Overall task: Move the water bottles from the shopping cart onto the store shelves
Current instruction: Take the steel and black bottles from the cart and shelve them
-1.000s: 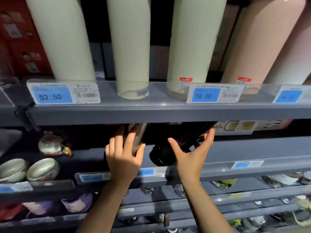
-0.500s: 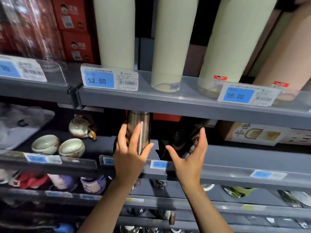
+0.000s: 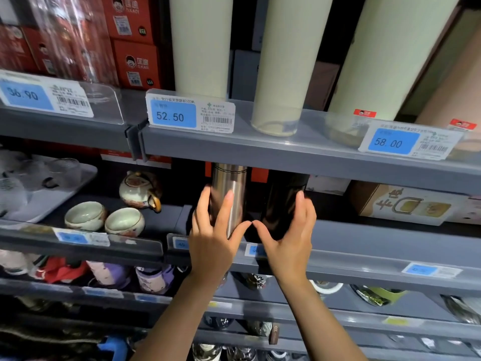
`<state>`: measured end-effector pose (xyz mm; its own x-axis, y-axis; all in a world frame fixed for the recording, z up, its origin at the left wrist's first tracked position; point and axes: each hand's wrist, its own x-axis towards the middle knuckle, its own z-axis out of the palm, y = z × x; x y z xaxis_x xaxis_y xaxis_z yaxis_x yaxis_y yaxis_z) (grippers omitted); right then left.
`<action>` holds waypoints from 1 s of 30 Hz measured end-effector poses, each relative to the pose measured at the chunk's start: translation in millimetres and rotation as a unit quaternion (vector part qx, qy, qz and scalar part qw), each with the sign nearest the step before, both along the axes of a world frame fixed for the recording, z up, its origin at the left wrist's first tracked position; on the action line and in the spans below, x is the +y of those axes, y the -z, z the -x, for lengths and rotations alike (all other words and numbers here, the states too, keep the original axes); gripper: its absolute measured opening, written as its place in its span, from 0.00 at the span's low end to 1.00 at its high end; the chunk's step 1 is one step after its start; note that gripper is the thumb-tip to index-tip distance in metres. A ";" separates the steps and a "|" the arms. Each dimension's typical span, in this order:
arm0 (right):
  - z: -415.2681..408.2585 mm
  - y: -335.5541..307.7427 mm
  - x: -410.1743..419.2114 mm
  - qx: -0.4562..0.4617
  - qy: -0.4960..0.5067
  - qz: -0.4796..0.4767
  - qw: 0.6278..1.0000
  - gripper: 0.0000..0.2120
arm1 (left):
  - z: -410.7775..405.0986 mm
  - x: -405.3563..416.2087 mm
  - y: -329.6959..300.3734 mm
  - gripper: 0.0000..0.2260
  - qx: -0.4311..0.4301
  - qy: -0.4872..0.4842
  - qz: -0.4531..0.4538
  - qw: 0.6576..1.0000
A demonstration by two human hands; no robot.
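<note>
A silver steel bottle (image 3: 230, 188) stands upright on the middle grey shelf (image 3: 364, 238), its top hidden behind the shelf above. My left hand (image 3: 216, 238) grips it, fingers and thumb curled round its lower body. Right beside it stands a black bottle (image 3: 282, 201), also upright. My right hand (image 3: 289, 243) holds that one, fingers on its right side and thumb across its base. The two thumbs nearly touch between the bottles. The shopping cart is out of view.
Tall cream bottles (image 3: 283, 61) and price tags (image 3: 191, 115) line the upper shelf (image 3: 286, 152) just above the bottles. A teapot (image 3: 140, 190) and two cups (image 3: 104, 218) sit to the left, a cardboard box (image 3: 413, 204) to the right. Lower shelves hold more goods.
The black bottle went from lying tilted to standing upright beside the silver one. Both hands closed in on the bottles. The view shifted to the left.
</note>
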<state>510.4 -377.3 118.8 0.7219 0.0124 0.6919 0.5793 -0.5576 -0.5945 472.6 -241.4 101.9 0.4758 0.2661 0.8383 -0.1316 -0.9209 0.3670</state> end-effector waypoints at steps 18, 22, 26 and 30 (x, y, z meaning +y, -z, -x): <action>1.6 5.3 -3.6 0.018 -0.021 0.010 1.000 0.49 | 13.0 20.2 -2.2 0.32 0.010 0.065 0.052 0.996; 0.8 5.4 -5.1 0.021 -0.027 0.007 0.999 0.50 | 17.2 25.9 -1.0 0.32 0.023 0.075 0.050 0.996; 1.4 4.9 -6.1 0.016 -0.029 0.013 0.999 0.50 | 19.5 28.7 -0.8 0.32 0.029 0.080 0.033 0.996; 1.6 3.2 -7.4 0.015 -0.027 0.015 0.999 0.48 | 17.9 29.5 0.7 0.33 0.024 0.078 0.033 0.996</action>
<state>508.9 -384.7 115.6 0.7398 0.0718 0.6690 0.5910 -0.5445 -0.5952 454.7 -211.9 101.2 0.5542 0.2394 0.7972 -0.2527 -0.8642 0.4351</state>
